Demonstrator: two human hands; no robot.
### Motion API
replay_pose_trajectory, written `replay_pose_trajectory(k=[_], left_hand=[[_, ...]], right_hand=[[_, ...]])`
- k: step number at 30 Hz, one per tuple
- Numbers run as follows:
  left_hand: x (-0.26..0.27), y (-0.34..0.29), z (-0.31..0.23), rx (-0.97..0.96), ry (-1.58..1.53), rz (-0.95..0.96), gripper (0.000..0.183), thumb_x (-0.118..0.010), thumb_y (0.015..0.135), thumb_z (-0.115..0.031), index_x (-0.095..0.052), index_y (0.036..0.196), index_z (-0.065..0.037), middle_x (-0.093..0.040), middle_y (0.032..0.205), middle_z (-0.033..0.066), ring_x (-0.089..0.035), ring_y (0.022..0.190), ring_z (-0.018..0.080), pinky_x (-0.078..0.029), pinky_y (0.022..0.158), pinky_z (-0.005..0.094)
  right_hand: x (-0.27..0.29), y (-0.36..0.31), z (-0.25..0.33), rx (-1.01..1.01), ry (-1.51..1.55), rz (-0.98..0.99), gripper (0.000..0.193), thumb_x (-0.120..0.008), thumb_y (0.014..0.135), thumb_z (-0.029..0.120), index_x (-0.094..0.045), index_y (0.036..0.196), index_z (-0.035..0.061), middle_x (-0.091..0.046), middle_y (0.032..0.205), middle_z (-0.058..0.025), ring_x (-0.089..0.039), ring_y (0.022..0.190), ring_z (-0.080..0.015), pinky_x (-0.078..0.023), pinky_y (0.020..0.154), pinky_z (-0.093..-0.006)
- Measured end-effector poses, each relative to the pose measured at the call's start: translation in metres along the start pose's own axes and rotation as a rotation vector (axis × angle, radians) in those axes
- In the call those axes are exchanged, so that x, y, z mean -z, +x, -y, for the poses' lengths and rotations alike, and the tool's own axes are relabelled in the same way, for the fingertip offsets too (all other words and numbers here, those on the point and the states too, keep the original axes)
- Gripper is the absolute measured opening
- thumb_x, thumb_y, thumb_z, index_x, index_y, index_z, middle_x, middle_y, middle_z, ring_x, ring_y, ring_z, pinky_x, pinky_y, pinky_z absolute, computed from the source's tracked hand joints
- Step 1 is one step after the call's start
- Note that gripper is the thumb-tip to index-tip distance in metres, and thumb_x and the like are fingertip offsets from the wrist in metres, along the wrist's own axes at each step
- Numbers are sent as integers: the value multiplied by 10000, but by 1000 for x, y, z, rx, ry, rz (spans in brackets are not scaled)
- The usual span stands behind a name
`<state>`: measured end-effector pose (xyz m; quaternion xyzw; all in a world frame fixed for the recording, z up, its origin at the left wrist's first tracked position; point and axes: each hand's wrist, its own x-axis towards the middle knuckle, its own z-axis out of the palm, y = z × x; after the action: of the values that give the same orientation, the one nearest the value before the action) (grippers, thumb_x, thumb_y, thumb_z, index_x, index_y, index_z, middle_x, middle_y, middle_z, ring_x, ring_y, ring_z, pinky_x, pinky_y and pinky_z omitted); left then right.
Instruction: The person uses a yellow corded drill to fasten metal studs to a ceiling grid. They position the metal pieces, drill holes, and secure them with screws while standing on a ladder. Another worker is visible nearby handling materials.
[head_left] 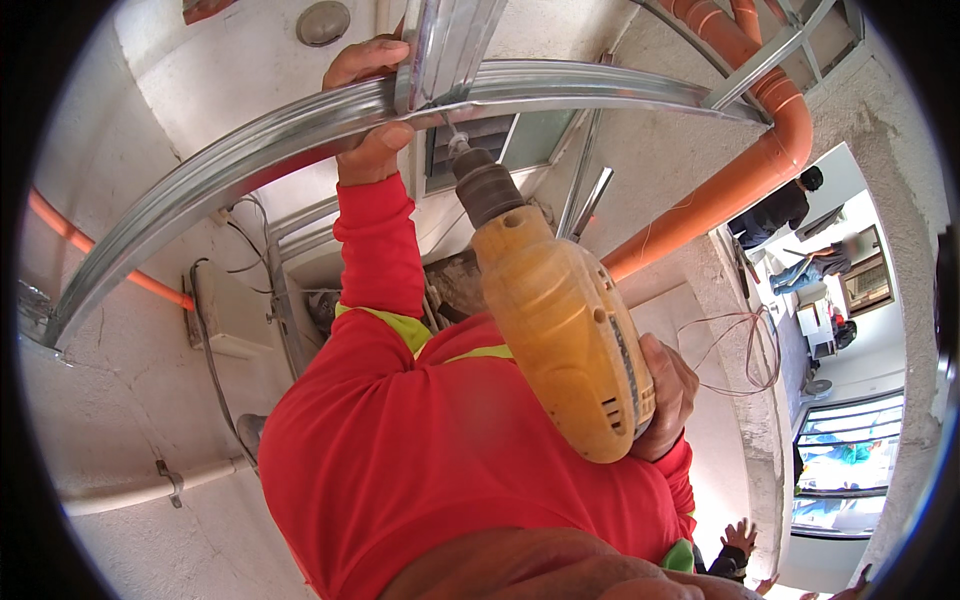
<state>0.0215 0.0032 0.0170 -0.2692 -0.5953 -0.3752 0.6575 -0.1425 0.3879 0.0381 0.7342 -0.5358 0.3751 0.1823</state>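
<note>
The worker's right hand [672, 398] grips the drill [560, 330], which slants lengthwise up and leftward to where stud [450, 50] meets rail [600, 86]; the left hand [374, 152], nearer that joint, pinches the rail, thumb below, fingers above.

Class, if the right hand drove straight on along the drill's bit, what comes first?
Likely the long metal channel: the yellow drill in the right hand points its bit there, though contact is unclear.
</note>
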Motion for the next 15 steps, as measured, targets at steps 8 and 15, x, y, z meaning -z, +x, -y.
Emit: replay_pose_trajectory(k=[8,15], left_hand=[[-1,-4,-3,65,-40,-37,767,-934,722,-294,-552,1346,-63,-590,1343,152,-559,1305,306,-458,1131,462],[-1,-1,1,21,-67,-39,759,-944,713,-282,-562,1337,-76,-594,1323,169,-572,1282,317,-466,1118,456]], right_hand=[[6,1,4,-10,6,-19,755,-827,731,121,-510,1409,22,-684,818,-151,-670,637,-303,-533,565,-372],[7,4,6,2,9,-21,735,-828,731,121,-512,1385,15,-690,825,-167,-670,634,-301,-532,563,-368]])
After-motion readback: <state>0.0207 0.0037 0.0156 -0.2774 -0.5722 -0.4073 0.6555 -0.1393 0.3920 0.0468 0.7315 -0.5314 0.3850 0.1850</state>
